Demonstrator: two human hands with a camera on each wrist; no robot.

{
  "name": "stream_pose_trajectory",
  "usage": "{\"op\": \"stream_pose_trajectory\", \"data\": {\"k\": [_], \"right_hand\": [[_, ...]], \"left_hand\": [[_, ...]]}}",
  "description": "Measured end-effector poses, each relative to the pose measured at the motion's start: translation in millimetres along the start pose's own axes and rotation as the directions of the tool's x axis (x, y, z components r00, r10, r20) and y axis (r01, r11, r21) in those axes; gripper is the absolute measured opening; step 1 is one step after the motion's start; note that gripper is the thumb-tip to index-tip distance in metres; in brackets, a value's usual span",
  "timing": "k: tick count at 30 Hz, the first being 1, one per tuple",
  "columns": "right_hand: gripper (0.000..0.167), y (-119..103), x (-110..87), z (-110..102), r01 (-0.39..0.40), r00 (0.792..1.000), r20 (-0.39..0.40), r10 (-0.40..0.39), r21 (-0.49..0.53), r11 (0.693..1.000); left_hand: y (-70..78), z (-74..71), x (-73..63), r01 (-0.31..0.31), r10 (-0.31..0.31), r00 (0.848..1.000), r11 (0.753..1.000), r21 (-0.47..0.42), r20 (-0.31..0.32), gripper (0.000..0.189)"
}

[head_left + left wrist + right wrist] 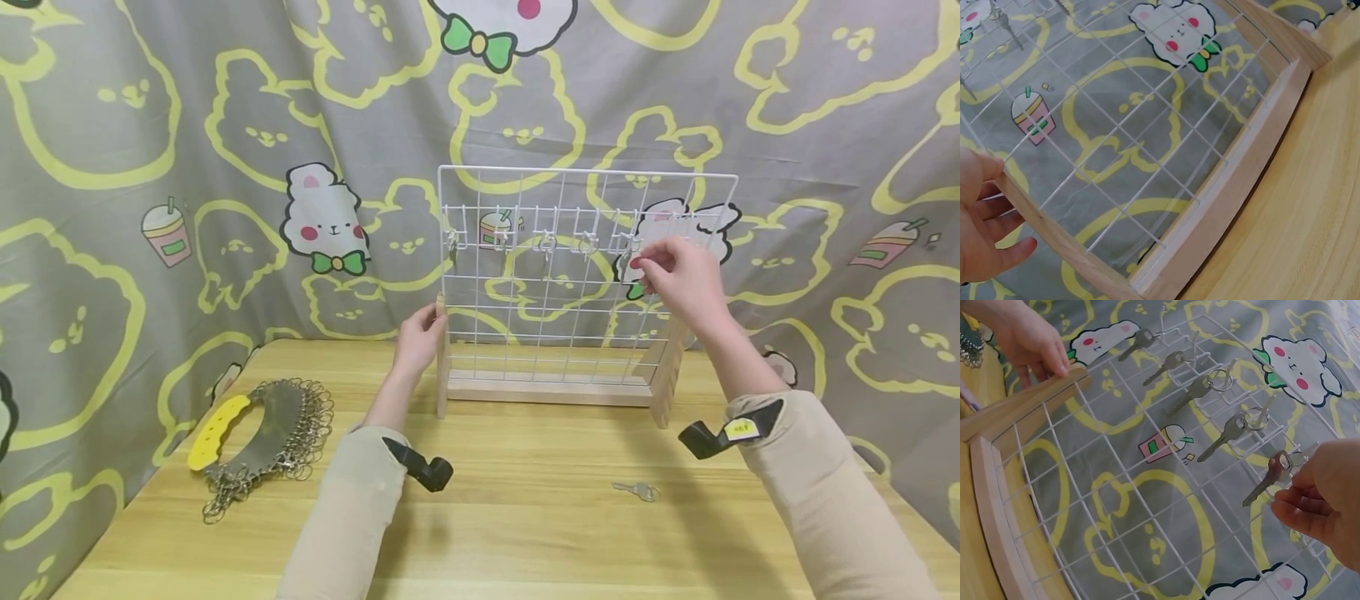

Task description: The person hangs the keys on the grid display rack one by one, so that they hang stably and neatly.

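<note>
A white wire grid rack with a wooden base (pixel 551 390) stands on the table. My left hand (pixel 417 340) holds the rack's left wooden upright (pixel 1035 215), thumb and fingers on either side of its upper end. My right hand (pixel 1329 500) is at the rightmost occupied hook, pinching the ring of a key (pixel 1266 482) between thumb and fingertips. The fingers partly hide that ring, so I cannot tell whether it sits on the hook. Several more keys hang by their rings from the hooks to the left, among them one key (pixel 1230 434) beside it.
A single key (pixel 637 490) with a ring lies on the table (pixel 525 533) in front of the rack. At the left lies a curved grey plate (pixel 273 421) with a yellow handle (pixel 217 433) and many metal rings along its edge. A patterned curtain (pixel 375 133) hangs behind.
</note>
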State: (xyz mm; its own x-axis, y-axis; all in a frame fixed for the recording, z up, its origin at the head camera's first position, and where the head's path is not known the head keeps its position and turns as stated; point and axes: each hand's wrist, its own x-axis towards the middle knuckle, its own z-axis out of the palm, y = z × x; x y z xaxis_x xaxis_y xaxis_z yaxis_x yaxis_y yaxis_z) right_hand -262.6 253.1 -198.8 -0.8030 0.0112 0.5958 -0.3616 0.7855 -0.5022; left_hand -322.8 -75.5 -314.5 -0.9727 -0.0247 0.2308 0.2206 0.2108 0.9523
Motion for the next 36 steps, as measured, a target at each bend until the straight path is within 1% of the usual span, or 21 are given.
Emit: {"op": "stream_pose_trajectory", "data": {"k": [6,11,16,18,21,26,28,31,34,36], "right_hand": [[0.015,10.6,-18.6,7.0,0.046,0.999,0.029,-0.045,-0.032,0.998],[0.013,19.3,-40.8,16.1,0.069,0.994,0.086,-0.064,-0.057,0.996],[0.013,30.0,-64.4,23.7,0.048,0.987,0.158,-0.042,-0.035,0.998],[0.013,35.7,-74.5,26.2,0.024,0.982,0.187,-0.02,-0.022,0.999],[0.014,44.4,-89.8,29.3,-0.001,0.976,0.218,0.002,-0.004,1.0],[0.014,59.4,-113.9,32.2,-0.018,0.965,0.262,0.009,0.032,0.999],[0.014,66.3,-123.4,32.9,-0.016,0.963,0.271,0.008,0.028,0.999],[0.014,76.0,-137.5,33.5,-0.031,0.957,0.29,0.027,0.01,0.999],[0.017,84.3,-150.3,34.4,-0.047,0.945,0.324,0.049,-0.014,0.999],[0.02,88.9,-158.4,35.6,-0.045,0.935,0.351,0.045,-0.009,0.999]], "left_hand": [[0.9,-0.9,-0.1,0.002,-0.002,1.0,1.0,0.005,-0.002,0.045],[2.1,-1.9,-0.3,0.013,-0.013,1.0,1.0,0.003,0.001,0.046],[1.7,-1.8,0.8,0.018,-0.018,1.0,1.0,-0.005,0.001,0.045],[1.5,-1.4,1.0,0.018,-0.018,1.0,1.0,-0.005,0.003,0.045],[0.9,-1.1,1.0,0.02,-0.02,1.0,1.0,0.001,0.005,0.045],[0.0,-0.7,1.4,0.018,-0.019,1.0,1.0,0.012,0.007,0.046],[-0.2,-0.5,1.6,0.019,-0.019,1.0,1.0,0.015,0.005,0.046],[-0.1,-0.4,1.3,0.016,-0.017,1.0,1.0,0.018,0.004,0.046],[0.2,-0.6,0.7,0.017,-0.017,1.0,1.0,0.017,0.005,0.047],[0.3,-0.8,0.2,0.017,-0.017,1.0,1.0,0.015,0.008,0.047]]}}
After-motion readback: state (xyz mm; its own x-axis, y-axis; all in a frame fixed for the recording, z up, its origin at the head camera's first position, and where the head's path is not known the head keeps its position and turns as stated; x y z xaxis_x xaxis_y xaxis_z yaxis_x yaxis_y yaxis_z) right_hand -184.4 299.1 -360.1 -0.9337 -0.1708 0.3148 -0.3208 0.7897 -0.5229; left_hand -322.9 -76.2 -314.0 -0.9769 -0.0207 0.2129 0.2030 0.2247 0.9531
